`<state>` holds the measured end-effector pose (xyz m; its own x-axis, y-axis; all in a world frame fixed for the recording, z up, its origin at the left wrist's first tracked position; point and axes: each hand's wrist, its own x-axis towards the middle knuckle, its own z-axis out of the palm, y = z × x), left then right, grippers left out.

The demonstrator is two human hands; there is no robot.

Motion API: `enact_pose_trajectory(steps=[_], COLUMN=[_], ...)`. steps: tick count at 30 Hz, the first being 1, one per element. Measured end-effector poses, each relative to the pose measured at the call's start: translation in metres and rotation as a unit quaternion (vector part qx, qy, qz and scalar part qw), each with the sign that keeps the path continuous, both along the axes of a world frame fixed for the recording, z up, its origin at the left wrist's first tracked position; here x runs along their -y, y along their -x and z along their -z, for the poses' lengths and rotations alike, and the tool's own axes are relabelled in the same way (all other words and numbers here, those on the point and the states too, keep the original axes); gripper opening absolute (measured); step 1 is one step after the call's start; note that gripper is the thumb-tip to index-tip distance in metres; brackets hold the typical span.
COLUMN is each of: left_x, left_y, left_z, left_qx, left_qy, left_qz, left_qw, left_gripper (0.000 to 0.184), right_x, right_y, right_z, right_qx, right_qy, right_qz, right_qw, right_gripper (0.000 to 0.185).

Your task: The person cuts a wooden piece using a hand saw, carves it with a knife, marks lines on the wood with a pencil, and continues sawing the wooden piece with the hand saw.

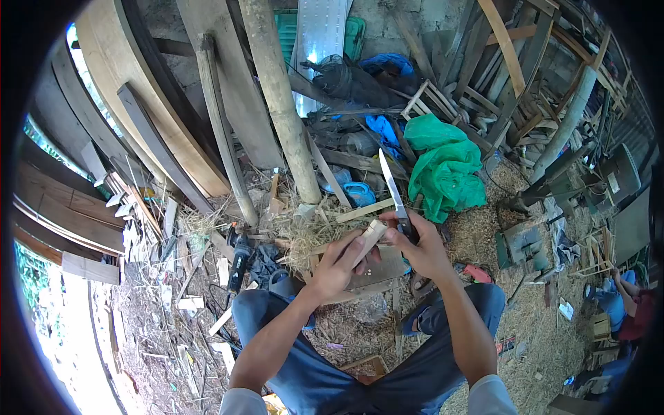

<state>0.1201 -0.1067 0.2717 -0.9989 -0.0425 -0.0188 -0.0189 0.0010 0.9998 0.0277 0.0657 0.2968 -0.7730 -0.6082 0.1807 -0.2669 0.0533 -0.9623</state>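
Note:
My left hand [337, 266] is closed round a short, pale piece of wood [371, 240], which slants up to the right. In my right hand [423, 249] is a knife [393, 181] with a dark handle, its long blade pointing up and away from me. My right thumb lies close to the wood's upper end; whether it touches cannot be told. Below both hands, between my knees, a wooden board [377, 271] is partly hidden by them.
An angle grinder [240, 261] lies left of my knee among wood scraps. A green plastic sheet [446, 166] is heaped ahead. A bamboo pole [280, 104] and long planks [149, 90] lean at the left. Shavings [539, 304] cover the ground; another person [628, 304] sits far right.

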Motion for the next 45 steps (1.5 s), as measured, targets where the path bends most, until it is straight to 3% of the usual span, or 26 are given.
enact_pose_trajectory(steps=[2,12,14,18,20,21,23,29,32,38,42,45], left_x=[-0.001,0.005,0.001,0.007,0.009,0.012,0.021,0.03,0.033,0.04,0.041,0.037], left_y=[0.0,0.002,0.002,0.008,0.009,0.009,0.008,0.006,0.004,0.002,0.006,0.008], left_z=[-0.006,-0.009,-0.012,0.001,0.014,0.03,0.072,0.134,0.164,0.218,0.216,0.215], left_qx=[0.05,0.112,0.077,0.178,0.186,0.191,0.112,0.166,0.184,0.226,0.235,0.272], left_qy=[-0.114,-0.18,-0.062,-0.03,0.158,0.159,0.314,0.426,0.405,0.422,0.41,0.445], left_qz=[0.024,0.077,0.054,0.049,0.058,0.061,0.078,0.13,0.146,0.158,0.176,0.179], left_qw=[0.992,0.974,0.994,0.982,0.968,0.967,0.94,0.88,0.883,0.863,0.864,0.835], left_gripper=[0.037,0.038,0.035,0.036,0.031,0.031,0.031,0.034,0.036,0.038,0.046,0.045], right_x=[-0.001,-0.001,0.0,0.0,0.001,0.001,0.001,0.003,0.005,0.002,0.008,0.007], right_y=[0.001,0.004,0.006,0.008,0.007,0.003,-0.006,-0.041,-0.051,-0.072,-0.079,-0.081], right_z=[0.003,0.009,0.017,0.038,0.051,0.057,0.071,0.14,0.141,0.138,0.146,0.149], right_qx=[-0.01,0.013,0.007,0.029,0.063,0.069,-0.032,0.027,0.001,0.004,-0.008,-0.083], right_qy=[-0.017,-0.016,-0.02,-0.095,-0.205,-0.205,-0.337,-0.459,-0.508,-0.47,-0.46,-0.471], right_qz=[0.003,0.009,0.019,0.074,0.057,0.059,0.003,-0.069,-0.137,-0.13,-0.129,-0.152], right_qw=[1.0,1.0,1.0,0.992,0.975,0.975,0.941,0.885,0.85,0.873,0.878,0.865], right_gripper=[0.03,0.026,0.024,0.024,0.024,0.024,0.024,0.024,0.022,0.02,0.019,0.019])
